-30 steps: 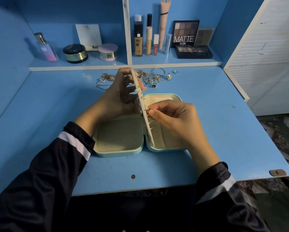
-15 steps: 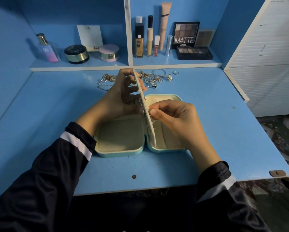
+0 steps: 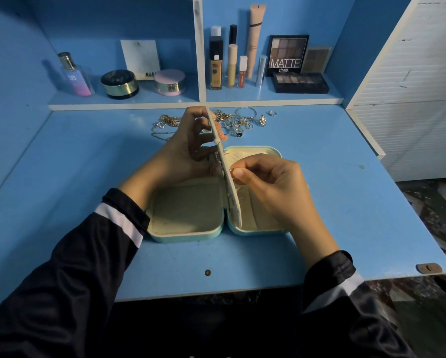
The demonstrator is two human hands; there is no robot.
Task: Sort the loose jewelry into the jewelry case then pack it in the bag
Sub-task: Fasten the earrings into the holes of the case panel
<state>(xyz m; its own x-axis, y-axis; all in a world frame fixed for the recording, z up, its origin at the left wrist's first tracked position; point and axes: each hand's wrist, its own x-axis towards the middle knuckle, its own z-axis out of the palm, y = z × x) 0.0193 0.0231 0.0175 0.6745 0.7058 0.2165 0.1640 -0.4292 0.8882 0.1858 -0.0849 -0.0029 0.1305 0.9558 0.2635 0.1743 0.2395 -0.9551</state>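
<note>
A mint-green jewelry case (image 3: pixel 188 235) lies open on the blue desk, its cream-lined halves side by side. A cream divider panel (image 3: pixel 223 161) stands upright along the hinge, seen edge-on. My left hand (image 3: pixel 188 148) grips the panel from the left, fingers curled over its top edge. My right hand (image 3: pixel 266 179) pinches a small metal piece, likely an earring back (image 3: pixel 231 171), against the panel's right face. Small studs poke through the panel. Loose jewelry (image 3: pixel 232 120) of chains, rings and hoops lies in a pile behind the case. No bag is in view.
A shelf behind holds a perfume bottle (image 3: pixel 74 74), two round compacts (image 3: pixel 119 83), several makeup tubes (image 3: pixel 232 65) and eyeshadow palettes (image 3: pixel 299 82). A white cabinet (image 3: pixel 410 86) bounds the desk's right side. The desk's front edge (image 3: pixel 268 285) is close to me.
My right hand's pinch has slid slightly lower along the panel. The left hand keeps its hold, and the case stays in place.
</note>
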